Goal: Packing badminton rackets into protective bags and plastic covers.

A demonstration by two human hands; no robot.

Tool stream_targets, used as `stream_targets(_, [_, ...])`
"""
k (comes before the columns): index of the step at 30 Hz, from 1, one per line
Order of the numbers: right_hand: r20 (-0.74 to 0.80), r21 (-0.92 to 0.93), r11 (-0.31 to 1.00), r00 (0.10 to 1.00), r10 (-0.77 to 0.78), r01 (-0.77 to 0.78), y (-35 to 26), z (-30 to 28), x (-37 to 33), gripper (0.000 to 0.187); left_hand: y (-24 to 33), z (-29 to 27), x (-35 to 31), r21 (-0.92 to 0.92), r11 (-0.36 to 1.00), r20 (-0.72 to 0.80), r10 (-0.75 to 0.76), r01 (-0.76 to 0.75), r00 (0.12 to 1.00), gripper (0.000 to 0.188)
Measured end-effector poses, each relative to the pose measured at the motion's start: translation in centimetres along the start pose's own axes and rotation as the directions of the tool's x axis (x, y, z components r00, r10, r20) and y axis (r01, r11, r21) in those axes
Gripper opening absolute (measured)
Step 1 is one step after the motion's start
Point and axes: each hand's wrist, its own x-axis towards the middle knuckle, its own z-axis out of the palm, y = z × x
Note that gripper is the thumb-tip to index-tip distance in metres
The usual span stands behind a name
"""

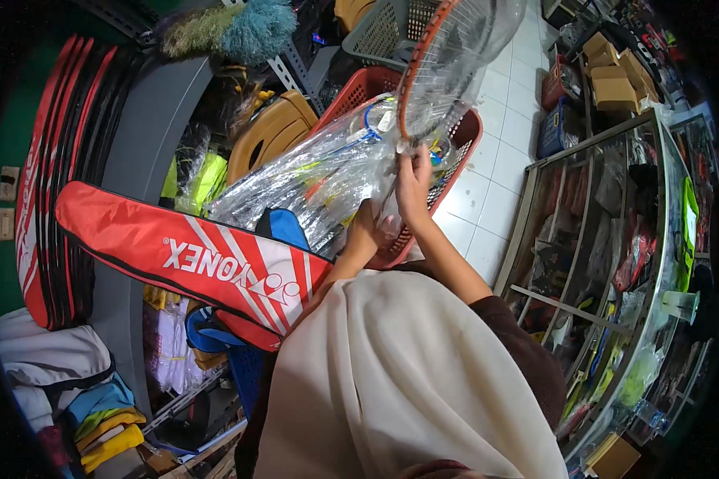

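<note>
A badminton racket (pixel 404 89) with an orange frame stands upright in a clear plastic sleeve. My right hand (pixel 412 190) grips it near the throat, just below the head. Lower down, the fingers of my left hand (pixel 365 233) are closed around the plastic-covered handle end. Behind both hands is a red basket (pixel 465 156) holding plastic-wrapped rackets (pixel 303 180), one with a blue frame. A red racket bag (pixel 148 231) with white stripes lies along my left forearm, its near end partly behind the arm.
Several red and black racket bags (pixel 44 191) hang at the left. A grey-green basket (pixel 383 36) stands behind the red one. To the right, a glass display case (pixel 583 215) borders the white tiled floor (pixel 491 160). Folded clothes (pixel 52 351) lie at the lower left.
</note>
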Motion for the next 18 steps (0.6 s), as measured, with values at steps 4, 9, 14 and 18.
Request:
stream_targets(4, [0.133, -0.031, 0.999, 0.991, -0.028, 0.032, -3.2, 1.6, -0.5, 0.007, -0.4, -1.0, -0.7, -0.174, 0.972, 0.029, -0.157, 0.159, 0.987, 0.039])
stream_targets(9, [0.395, -0.147, 0.957, 0.902, -0.175, 0.25, -6.4, 4.1, -0.4, 0.011, 0.5, -2.2, -2.0, -0.356, 0.934, -0.196, -0.041, -0.032, 0.98, 0.018])
stream_targets(14, [0.515, 0.015, 0.962, 0.822, -0.241, 0.273, -8.1, 7.6, -1.7, 0.027, 3.5, -6.4, -1.9, -0.731, 0.636, 0.106, -0.253, 0.248, 0.962, 0.014])
stream_targets(18, [0.685, 0.005, 0.867, 0.629, -0.367, 0.499, -10.3, 9.9, -2.4, 0.032, 4.4, -10.5, -3.4, -0.78, 0.595, 0.004, -0.306, 0.194, 0.952, 0.017])
